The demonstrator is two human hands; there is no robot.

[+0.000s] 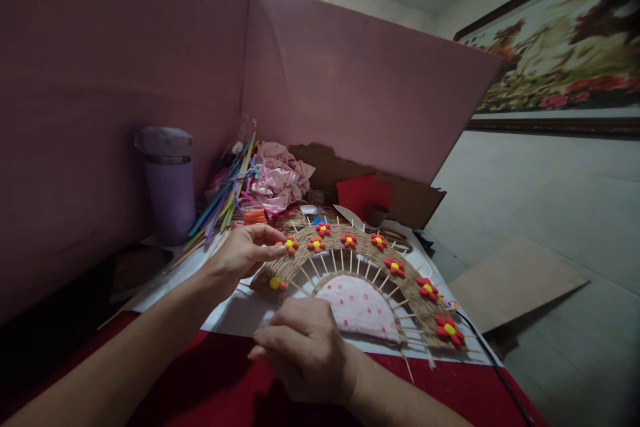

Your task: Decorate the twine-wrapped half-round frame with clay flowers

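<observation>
One pinch: left hand (235, 257) on orange flower (290, 245), fan's (363, 238) 10–11 o'clock. Right hand (305, 347) curled, contents uncertain. Sideways push could dislodge flower.

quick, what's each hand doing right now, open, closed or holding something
Left hand: at the leftmost full orange flower; whether its grip is closed can't be told.
Right hand: closed, fingers curled; anything inside is hidden.

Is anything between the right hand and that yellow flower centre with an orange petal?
Nothing visible stands between the right hand and the yellow flower centre; white sheet shows there. The left hand is farther back, at an orange flower.
</observation>
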